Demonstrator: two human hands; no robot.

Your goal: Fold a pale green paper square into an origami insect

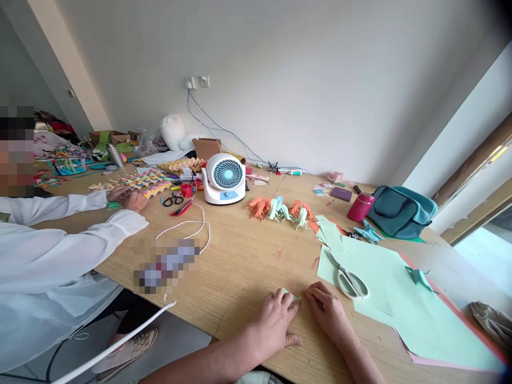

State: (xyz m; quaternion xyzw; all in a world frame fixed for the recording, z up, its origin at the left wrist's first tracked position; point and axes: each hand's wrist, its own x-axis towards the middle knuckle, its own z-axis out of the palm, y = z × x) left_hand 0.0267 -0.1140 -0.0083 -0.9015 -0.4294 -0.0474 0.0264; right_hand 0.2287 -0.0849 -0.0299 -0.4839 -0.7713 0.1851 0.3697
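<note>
A small piece of light green paper (295, 296) lies on the wooden table near its front edge, mostly hidden under my fingers. My left hand (276, 319) bears down on it with curled fingers, its thumb out to the side on the tabletop. At the paper's right end, my right hand (326, 308) has its fingertips pinched together; what exactly they grip is partly hidden. White-handled scissors (349, 281) rest on large light green sheets (380, 272) just right of my right hand. Orange and green folded paper figures (278, 208) stand in a row farther back.
A white fan (224, 178) stands mid-table. A pink bottle (361, 207) and teal bag (404, 210) are at the back right. Left, a co-worker's hands (130, 199) work beside craft pieces (150, 178). A white cable (120, 341) hangs over the front edge.
</note>
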